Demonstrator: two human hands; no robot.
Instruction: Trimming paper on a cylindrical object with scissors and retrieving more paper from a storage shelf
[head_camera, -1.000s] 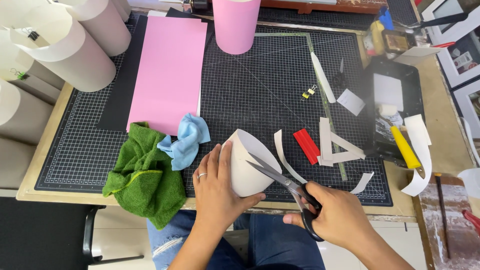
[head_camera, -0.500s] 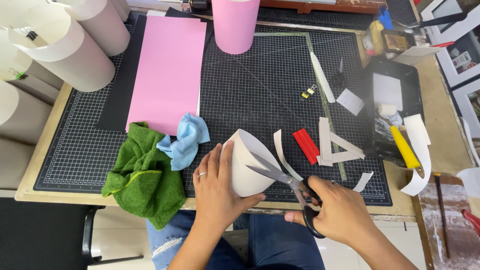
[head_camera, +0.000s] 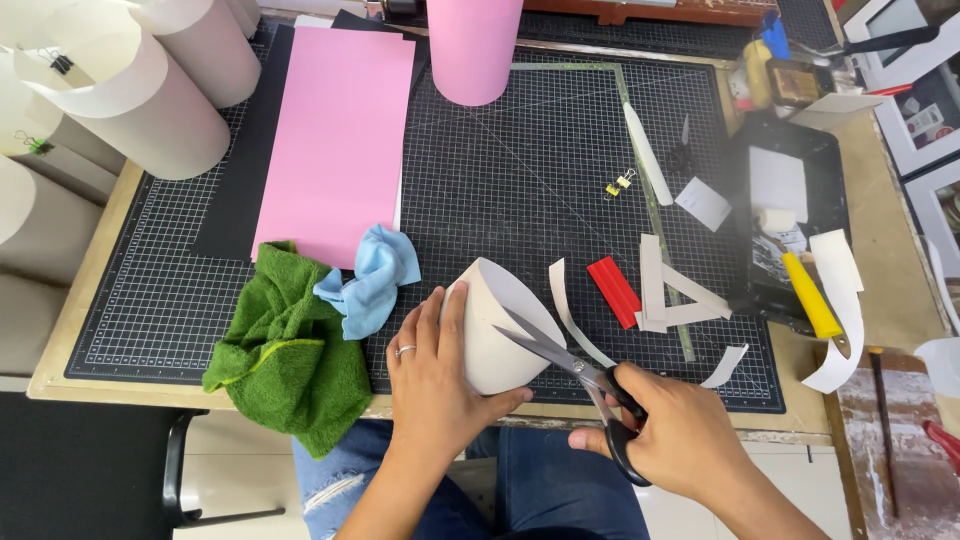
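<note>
My left hand (head_camera: 437, 385) grips a white paper cylinder (head_camera: 495, 330) lying on its side near the front edge of the black gridded cutting mat (head_camera: 520, 180). My right hand (head_camera: 680, 440) holds black-handled scissors (head_camera: 580, 375), whose blades are parted at the cylinder's open rim. A curved white paper strip (head_camera: 570, 315) lies just right of the cylinder, beside a red strip (head_camera: 614, 291) and several white offcuts (head_camera: 665, 290).
A green towel (head_camera: 290, 360) and a light blue cloth (head_camera: 372, 283) lie left of my left hand. A pink sheet (head_camera: 340, 140) and a pink roll (head_camera: 473, 45) are farther back. White paper tubes (head_camera: 150, 90) stand at left; a black tray (head_camera: 790, 200) with a yellow-handled tool (head_camera: 810, 295) sits at right.
The right hand with the scissors has shifted slightly along the cylinder's rim. The left hand has stayed on the cylinder.
</note>
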